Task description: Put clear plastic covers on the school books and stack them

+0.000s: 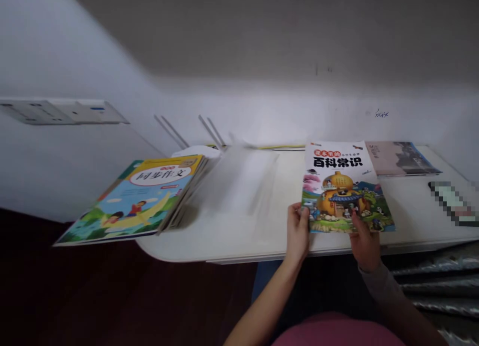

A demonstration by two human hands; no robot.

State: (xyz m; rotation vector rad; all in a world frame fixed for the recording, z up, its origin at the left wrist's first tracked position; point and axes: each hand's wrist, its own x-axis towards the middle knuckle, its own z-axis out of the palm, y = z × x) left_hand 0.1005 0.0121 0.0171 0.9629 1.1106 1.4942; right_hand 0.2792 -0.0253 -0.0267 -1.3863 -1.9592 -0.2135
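A colourful picture book (342, 186) with a white top, black Chinese title and a yellow gourd house lies on the white desk (239, 226). My left hand (297, 231) pinches its lower left corner, fingers closed on the cover. My right hand (363, 241) grips its lower edge near the right corner, thumb on top. Both hands sit at the desk's front edge.
A leaning stack of thin workbooks (138, 201) overhangs the desk's left end. A clear wire book rack (239, 176) stands in the middle, blurred. Another book (396, 158) lies flat behind the held one. A blurred-out object (452, 202) lies at far right. The wall is close behind.
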